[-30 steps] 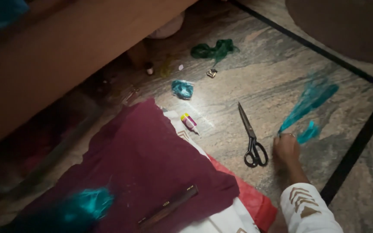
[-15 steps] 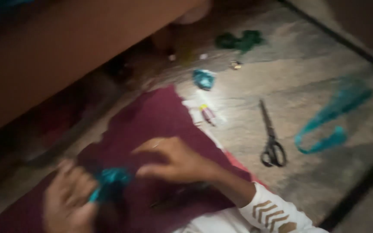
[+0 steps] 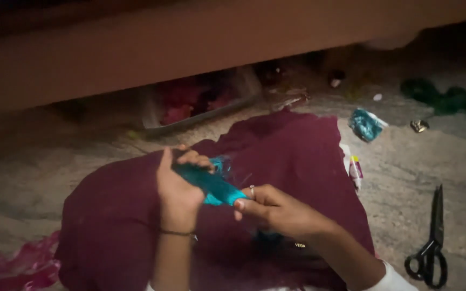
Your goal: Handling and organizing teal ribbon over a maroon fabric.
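I have both hands low in the middle of the frame, over the maroon cloth (image 3: 292,161) spread on the stone floor (image 3: 400,178). My left hand (image 3: 176,186) and right hand (image 3: 276,207) share one thing between them: a narrow strip of teal fabric (image 3: 211,186), running on a slant from upper left to lower right. The left fingers (image 3: 192,159) are curled shut over its upper end, where a frayed tuft sticks out just past them; the right fingers (image 3: 244,202) pinch narrowly on the lower end.

I judge the strip light and limp, with no stiffness of its own, so it only holds a line while I keep it taut from both ends. The sheen suggests a slick weave that could slide through a loose pinch, and the frayed end looks likely to shed threads if tugged. The best hold, I think, is a firm pinch a little in from each end, not on the loose fringe.

At the right edge, lower down, black scissors (image 3: 431,242) lie on the floor, well apart from my hands. A crumpled teal scrap (image 3: 365,124) sits in the upper right, and pink cloth (image 3: 25,264) shows at lower left.
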